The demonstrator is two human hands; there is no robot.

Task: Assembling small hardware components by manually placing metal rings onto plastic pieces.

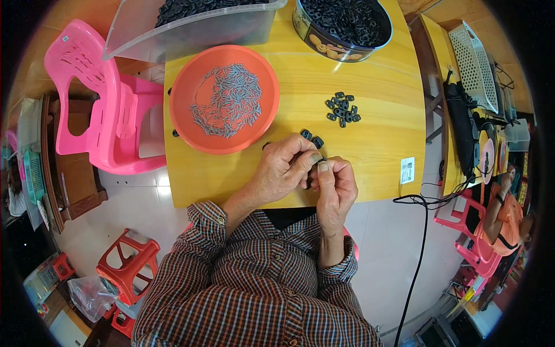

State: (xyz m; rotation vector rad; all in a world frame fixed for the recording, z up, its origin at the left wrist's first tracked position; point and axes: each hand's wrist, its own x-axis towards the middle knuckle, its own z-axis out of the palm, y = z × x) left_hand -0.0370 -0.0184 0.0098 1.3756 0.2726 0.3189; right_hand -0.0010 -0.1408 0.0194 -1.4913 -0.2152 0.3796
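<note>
Close to the table's near edge, my left hand (283,168) and my right hand (337,188) meet, fingertips pinched together around a small black plastic piece (322,159). Fingers cover most of it, so its full shape is hidden. Just beyond my left fingers lie loose black pieces (317,141), and another peeks out beside that hand. Farther right sits a small pile of similar black pieces (343,110). To the left, an orange-red bowl (180,115) holds many thin grey metal pins or screws (234,98).
On the yellow table (381,150), a clear plastic bin (231,34) and a round tin (335,53) hold more black pieces at the far side. A white label (407,170) lies at right. A pink chair (110,115) stands left; another person (503,217) sits far right.
</note>
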